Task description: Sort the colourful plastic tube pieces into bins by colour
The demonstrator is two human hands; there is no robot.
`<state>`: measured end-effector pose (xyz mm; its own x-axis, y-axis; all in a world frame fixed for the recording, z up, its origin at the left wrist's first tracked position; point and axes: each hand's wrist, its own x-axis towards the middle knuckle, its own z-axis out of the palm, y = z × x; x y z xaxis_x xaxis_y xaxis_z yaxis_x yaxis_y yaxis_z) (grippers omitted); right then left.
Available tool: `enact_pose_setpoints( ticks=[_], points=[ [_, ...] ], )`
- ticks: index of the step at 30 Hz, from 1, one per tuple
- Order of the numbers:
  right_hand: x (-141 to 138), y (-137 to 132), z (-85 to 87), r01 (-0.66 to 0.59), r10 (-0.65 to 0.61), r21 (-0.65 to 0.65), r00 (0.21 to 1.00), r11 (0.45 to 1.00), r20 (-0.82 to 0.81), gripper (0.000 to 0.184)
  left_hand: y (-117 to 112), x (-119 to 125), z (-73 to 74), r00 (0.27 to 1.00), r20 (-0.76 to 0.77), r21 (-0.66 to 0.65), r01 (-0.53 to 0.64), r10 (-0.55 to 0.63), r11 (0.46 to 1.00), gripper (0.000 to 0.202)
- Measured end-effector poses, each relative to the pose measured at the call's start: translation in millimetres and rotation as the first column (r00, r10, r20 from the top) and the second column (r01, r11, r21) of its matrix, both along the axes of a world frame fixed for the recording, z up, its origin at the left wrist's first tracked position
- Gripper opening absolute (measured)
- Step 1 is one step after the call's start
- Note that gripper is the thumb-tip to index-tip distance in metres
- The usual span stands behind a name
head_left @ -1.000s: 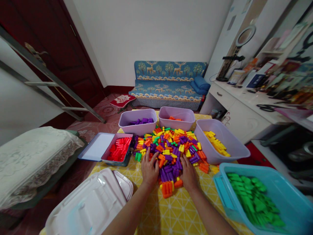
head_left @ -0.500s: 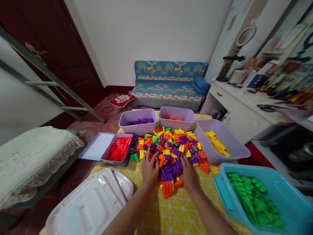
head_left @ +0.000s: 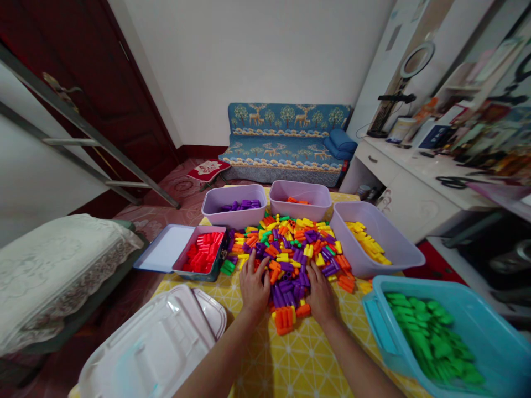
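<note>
A heap of mixed plastic building pieces [head_left: 286,265] in purple, orange, yellow and green lies on the table's yellow patterned cloth [head_left: 298,365]. My left hand [head_left: 254,287] rests at the left side of the heap, fingers spread and touching pieces. At the right side, my right hand [head_left: 320,290] lies against the pieces with its fingers stretched forward. Neither hand grips a piece that I can see. Between them are purple pieces [head_left: 290,290], with an orange piece [head_left: 284,320] nearest to me.
Behind the heap stand a lilac bin [head_left: 213,215] with purple pieces and another lilac bin [head_left: 301,209] with orange ones. A right-hand bin [head_left: 398,251] holds yellow, a turquoise tub [head_left: 384,331] green, a hinged box [head_left: 178,262] red. White lids [head_left: 153,348] lie front left.
Both hands stay almost where they were. Green and yellow pieces at the heap's left edge, beyond my left hand, have shifted slightly.
</note>
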<state>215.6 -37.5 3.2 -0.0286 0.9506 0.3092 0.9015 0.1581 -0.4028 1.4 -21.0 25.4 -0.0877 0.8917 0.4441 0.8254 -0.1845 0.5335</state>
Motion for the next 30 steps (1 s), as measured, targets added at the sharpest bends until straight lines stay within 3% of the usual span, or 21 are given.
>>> enact_pose_setpoints(
  ticks=[5,13,21,30],
  points=[
    [3,1,-2.4,-0.017,0.023,0.045,0.991,0.999,-0.132,0.065,1,0,-5.6,1.000,0.013,0.034,-0.015,0.014,0.999,0.051],
    [5,-1,-2.8,-0.025,0.092,0.205,0.941,0.978,-0.327,0.055,2,-1,-9.3,0.999,0.039,0.028,-0.004,0.003,1.000,0.042],
    [6,-6,-3.3,0.013,0.076,0.276,0.948,0.961,-0.309,0.034,2,-1,-9.5,0.998,0.061,0.035,0.011,-0.013,0.999,0.041],
    [13,13,4.9,0.144,-0.049,0.316,0.956,0.938,-0.290,0.035,2,-1,-10.4,0.997,0.078,0.017,0.011,-0.012,1.000,0.040]
  ],
)
